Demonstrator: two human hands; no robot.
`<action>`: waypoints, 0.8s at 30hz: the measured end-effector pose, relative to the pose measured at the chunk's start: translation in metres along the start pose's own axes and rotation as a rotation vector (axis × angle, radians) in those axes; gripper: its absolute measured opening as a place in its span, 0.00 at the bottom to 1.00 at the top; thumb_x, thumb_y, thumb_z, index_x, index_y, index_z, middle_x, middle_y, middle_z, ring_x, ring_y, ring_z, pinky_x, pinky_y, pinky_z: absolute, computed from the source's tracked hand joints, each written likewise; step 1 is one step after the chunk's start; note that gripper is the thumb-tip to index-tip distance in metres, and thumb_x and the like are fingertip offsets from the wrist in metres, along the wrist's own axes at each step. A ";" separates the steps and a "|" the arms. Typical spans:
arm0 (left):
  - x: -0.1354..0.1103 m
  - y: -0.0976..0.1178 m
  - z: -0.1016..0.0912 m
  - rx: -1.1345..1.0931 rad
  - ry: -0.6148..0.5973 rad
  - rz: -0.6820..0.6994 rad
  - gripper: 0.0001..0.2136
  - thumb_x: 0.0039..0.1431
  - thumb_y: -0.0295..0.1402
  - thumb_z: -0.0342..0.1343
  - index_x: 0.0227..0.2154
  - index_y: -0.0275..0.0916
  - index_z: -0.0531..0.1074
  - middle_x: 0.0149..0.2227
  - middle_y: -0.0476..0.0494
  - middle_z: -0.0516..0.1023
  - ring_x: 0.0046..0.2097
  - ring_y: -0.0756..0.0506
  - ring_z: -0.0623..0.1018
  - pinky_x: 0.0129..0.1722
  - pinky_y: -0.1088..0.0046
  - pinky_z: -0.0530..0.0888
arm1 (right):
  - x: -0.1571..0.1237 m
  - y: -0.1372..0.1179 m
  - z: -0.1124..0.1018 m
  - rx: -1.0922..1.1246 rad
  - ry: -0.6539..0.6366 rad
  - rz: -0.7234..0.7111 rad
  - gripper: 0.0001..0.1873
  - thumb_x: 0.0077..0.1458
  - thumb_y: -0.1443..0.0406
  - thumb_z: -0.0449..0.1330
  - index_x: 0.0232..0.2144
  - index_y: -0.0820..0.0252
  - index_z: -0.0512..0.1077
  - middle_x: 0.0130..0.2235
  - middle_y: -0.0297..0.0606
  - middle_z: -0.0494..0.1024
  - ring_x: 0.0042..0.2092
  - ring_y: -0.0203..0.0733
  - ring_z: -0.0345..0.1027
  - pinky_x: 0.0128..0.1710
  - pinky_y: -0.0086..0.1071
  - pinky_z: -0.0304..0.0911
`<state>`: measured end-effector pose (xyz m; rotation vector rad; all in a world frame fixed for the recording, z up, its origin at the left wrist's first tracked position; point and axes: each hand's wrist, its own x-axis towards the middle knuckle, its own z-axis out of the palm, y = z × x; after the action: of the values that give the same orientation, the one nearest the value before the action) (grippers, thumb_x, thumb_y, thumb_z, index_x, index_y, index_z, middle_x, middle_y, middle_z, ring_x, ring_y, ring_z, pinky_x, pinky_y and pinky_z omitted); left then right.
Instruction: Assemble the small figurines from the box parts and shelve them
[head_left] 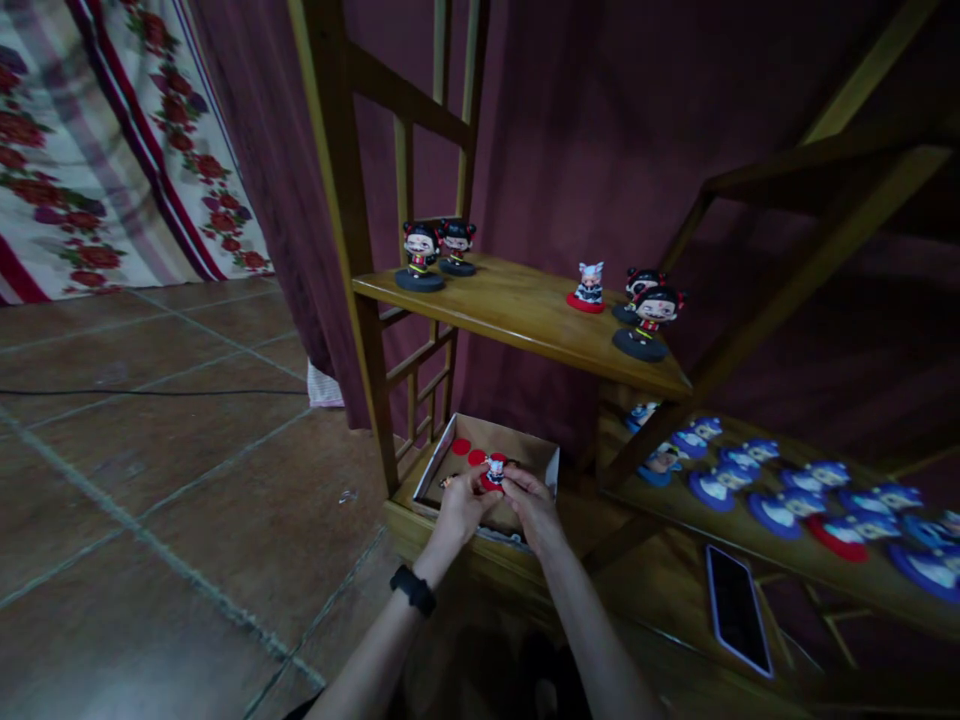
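Note:
Between my two hands is a small white-and-dark figurine (495, 473) on a red round base. My left hand (462, 508) has its fingers closed on the figurine's left side; a black watch (412, 590) is on that wrist. From the other side my right hand (531, 503) pinches the same piece. Both hands are over an open cardboard box (541, 452) on the low shelf. Inside the box lie red discs (461, 447) and a small piece with an orange tone (448, 481), partly hidden by my left hand.
A wooden shelf (517, 308) above the box bears several black-haired figurines (421, 250) and a white-haired figurine (590, 285) on a red base. Several blue-haired figurines (724, 483) stand on the lower right shelf, near a phone (738, 608). A cable (150, 392) crosses the tiled floor.

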<state>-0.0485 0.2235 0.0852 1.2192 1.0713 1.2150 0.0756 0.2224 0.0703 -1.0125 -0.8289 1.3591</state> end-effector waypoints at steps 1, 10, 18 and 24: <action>0.000 0.000 0.000 0.018 0.014 0.005 0.18 0.36 0.29 0.65 0.35 0.36 0.75 0.23 0.49 0.75 0.26 0.50 0.72 0.28 0.76 0.68 | 0.000 0.001 0.000 -0.009 0.001 0.006 0.18 0.35 0.59 0.67 0.33 0.59 0.75 0.37 0.40 0.79 0.39 0.43 0.71 0.40 0.37 0.65; -0.005 0.000 -0.004 -0.027 -0.017 -0.004 0.15 0.30 0.30 0.67 0.27 0.35 0.74 0.27 0.43 0.77 0.30 0.46 0.74 0.32 0.72 0.70 | -0.008 -0.004 0.002 0.021 -0.058 0.070 0.17 0.32 0.58 0.69 0.28 0.59 0.75 0.32 0.39 0.79 0.36 0.44 0.72 0.38 0.38 0.66; -0.024 0.016 -0.004 0.178 0.110 0.100 0.15 0.33 0.30 0.64 0.31 0.40 0.75 0.36 0.42 0.78 0.42 0.38 0.75 0.42 0.66 0.71 | -0.017 -0.006 0.013 0.067 -0.075 0.016 0.16 0.29 0.59 0.69 0.25 0.59 0.75 0.31 0.38 0.78 0.34 0.43 0.71 0.36 0.35 0.64; -0.037 0.026 -0.002 0.033 0.151 0.119 0.22 0.33 0.31 0.64 0.38 0.38 0.72 0.38 0.39 0.78 0.41 0.40 0.76 0.44 0.66 0.71 | -0.025 -0.015 0.017 0.112 -0.145 0.066 0.20 0.29 0.55 0.69 0.27 0.59 0.75 0.33 0.39 0.78 0.36 0.43 0.71 0.37 0.35 0.64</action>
<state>-0.0557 0.1861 0.1088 1.2465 1.1460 1.4041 0.0643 0.1997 0.0927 -0.8688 -0.8226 1.5321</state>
